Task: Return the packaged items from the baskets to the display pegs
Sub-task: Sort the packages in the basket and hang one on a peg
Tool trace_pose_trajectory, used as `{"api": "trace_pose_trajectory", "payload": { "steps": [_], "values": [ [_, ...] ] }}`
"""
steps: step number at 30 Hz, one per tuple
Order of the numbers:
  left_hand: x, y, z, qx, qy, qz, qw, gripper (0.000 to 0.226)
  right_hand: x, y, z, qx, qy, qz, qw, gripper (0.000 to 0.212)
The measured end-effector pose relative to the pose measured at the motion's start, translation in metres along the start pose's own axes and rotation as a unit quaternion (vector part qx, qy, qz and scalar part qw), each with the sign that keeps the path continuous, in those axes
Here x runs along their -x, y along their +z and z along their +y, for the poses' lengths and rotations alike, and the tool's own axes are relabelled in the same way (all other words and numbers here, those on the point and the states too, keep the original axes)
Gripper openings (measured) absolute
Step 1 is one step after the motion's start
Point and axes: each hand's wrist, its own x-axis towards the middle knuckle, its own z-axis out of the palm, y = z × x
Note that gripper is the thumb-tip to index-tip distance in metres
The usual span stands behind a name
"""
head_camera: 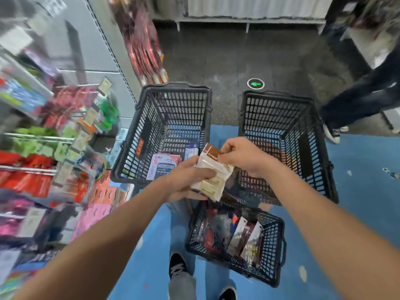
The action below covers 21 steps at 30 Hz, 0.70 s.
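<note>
Up close, both hands are on one packet (213, 177), held in the air above the gap between the baskets. The left hand (186, 180) wraps the pale lower body, thumb across its face. The right hand (244, 156) pinches the brown header card at the top. It looks light and floppy, a soft film bag with flat contents, so I'd say the stiff header is the place to steer it from. That is also where a hang hole would sit, though no hole can be made out here. The film may be slick, so a firm pinch seems wise.

Just below, the near basket (271, 267) stands on the blue floor, holding a good many packets on edge, dark ones and pale ones.

Further out, the left basket (179, 105) holds a boxed calculator (161, 167) and a couple of other flat packs lying at the bottom. The right basket (279, 111) shows something reddish low inside, too blurred to name.

Off to the left, the display pegs (39, 137) are crowded with hanging goods, all smeared by motion.
</note>
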Motion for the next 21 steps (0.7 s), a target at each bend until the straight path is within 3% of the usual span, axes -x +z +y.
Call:
{"api": "trace_pose_trajectory", "payload": {
  "steps": [11,15,17,21],
  "values": [
    [-0.062,-0.143,0.040,0.039,0.043,0.022,0.998,0.038,-0.154,0.060,-0.068,-0.065,-0.019,0.091,0.994,0.019],
    [-0.106,-0.200,0.040,0.055,0.056,0.052,0.996,0.033,-0.226,0.098,-0.065,-0.198,0.060,0.105,0.973,0.022],
    [-0.129,-0.218,0.037,0.102,0.039,0.061,0.992,0.023,-0.255,0.118,-0.054,-0.270,0.114,0.061,0.954,0.021],
    [-0.189,-0.251,0.016,0.161,0.007,0.104,0.981,0.021,-0.309,0.155,-0.023,-0.290,0.221,-0.004,0.931,0.046]
  ]
}}
